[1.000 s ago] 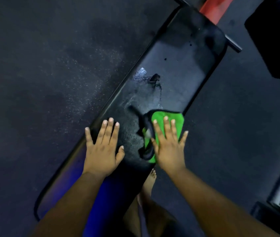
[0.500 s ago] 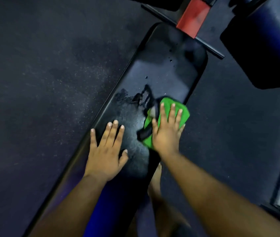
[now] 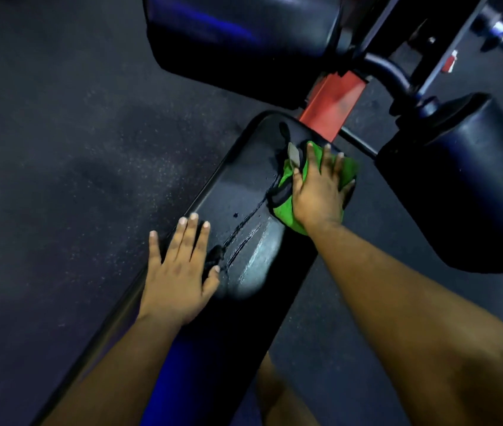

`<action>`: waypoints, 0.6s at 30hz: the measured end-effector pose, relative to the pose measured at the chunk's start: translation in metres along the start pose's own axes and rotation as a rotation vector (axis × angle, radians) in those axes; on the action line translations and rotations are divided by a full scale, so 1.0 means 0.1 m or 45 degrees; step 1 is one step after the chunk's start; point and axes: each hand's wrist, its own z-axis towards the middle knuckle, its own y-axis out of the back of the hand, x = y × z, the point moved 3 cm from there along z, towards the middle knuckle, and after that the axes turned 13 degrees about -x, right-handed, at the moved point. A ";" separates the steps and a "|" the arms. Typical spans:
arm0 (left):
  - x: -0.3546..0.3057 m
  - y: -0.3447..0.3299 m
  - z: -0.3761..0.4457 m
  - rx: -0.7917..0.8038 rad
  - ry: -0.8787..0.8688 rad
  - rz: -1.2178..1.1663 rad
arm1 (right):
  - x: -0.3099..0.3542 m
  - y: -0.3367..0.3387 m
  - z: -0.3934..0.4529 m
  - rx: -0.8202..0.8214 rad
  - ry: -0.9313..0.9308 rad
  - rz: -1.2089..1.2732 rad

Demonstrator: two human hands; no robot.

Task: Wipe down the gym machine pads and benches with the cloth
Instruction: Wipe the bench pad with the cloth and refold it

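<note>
A long black bench pad (image 3: 241, 179) runs from the bottom left up to the centre of the view. My right hand (image 3: 317, 192) lies flat with straight fingers on a green cloth (image 3: 287, 210), pressing it onto the pad near its far right end. My left hand (image 3: 179, 265) rests flat on the pad's left edge, fingers spread and holding nothing. Wet streaks and a shiny patch mark the pad between my two hands.
A red frame bar (image 3: 333, 103) joins the bench's far end. A wide black pad (image 3: 237, 41) stands beyond it, and a black roller pad (image 3: 465, 186) sits to the right. Dark speckled rubber floor (image 3: 59, 179) spreads to the left. My bare leg shows under the bench.
My right hand has slid the green cloth along the pad towards its far end. My left hand has stayed flat on the left edge. More of the machine has come into view.
</note>
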 end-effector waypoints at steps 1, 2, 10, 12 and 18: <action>0.00 -0.02 0.01 0.000 0.009 0.004 | 0.02 -0.01 0.12 -0.001 0.003 -0.010; 0.01 -0.04 0.01 -0.007 0.018 0.007 | 0.06 -0.01 0.24 -0.016 -0.005 -0.008; 0.05 0.02 -0.08 -0.078 0.052 0.018 | 0.91 -0.08 0.35 0.003 0.402 -0.004; 0.07 0.04 -0.11 -0.065 0.072 0.027 | 0.95 -0.05 0.05 0.081 0.730 0.058; 0.24 0.08 -0.43 -0.048 0.119 0.046 | 0.87 -0.15 0.47 0.083 0.569 -0.082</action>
